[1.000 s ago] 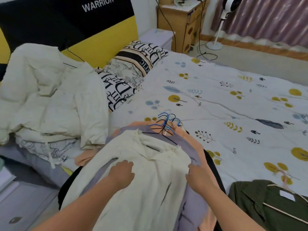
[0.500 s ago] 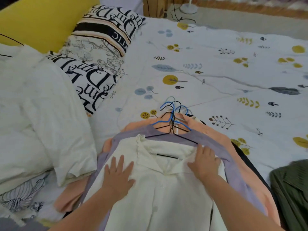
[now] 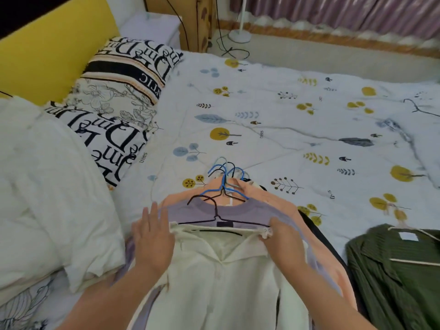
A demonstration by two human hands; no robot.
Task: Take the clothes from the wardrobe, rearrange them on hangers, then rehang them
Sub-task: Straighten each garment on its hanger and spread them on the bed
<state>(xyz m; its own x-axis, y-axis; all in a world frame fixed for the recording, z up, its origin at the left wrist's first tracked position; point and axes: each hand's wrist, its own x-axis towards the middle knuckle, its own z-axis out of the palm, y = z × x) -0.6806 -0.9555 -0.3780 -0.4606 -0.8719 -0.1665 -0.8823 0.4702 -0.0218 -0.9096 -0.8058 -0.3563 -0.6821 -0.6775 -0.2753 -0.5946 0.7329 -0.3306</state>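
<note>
Fingers of the left hand (image 3: 152,244) spread flat; right hand (image 3: 283,244) pinches the cream shirt (image 3: 221,282).
The shirt tops a stack (lilac, peach beneath) just left of the green shirt (image 3: 400,277).

The bed (image 3: 297,129) wears a white sheet printed with leaves and yellow trees; two lettered pillows (image 3: 114,96) lie at its head against the yellow headboard (image 3: 45,51); a white duvet (image 3: 47,198) is bunched at the left; a pile of shirts on hangers (image 3: 223,186) lies at the near edge; a green shirt (image 3: 392,277) lies just right of it.
</note>
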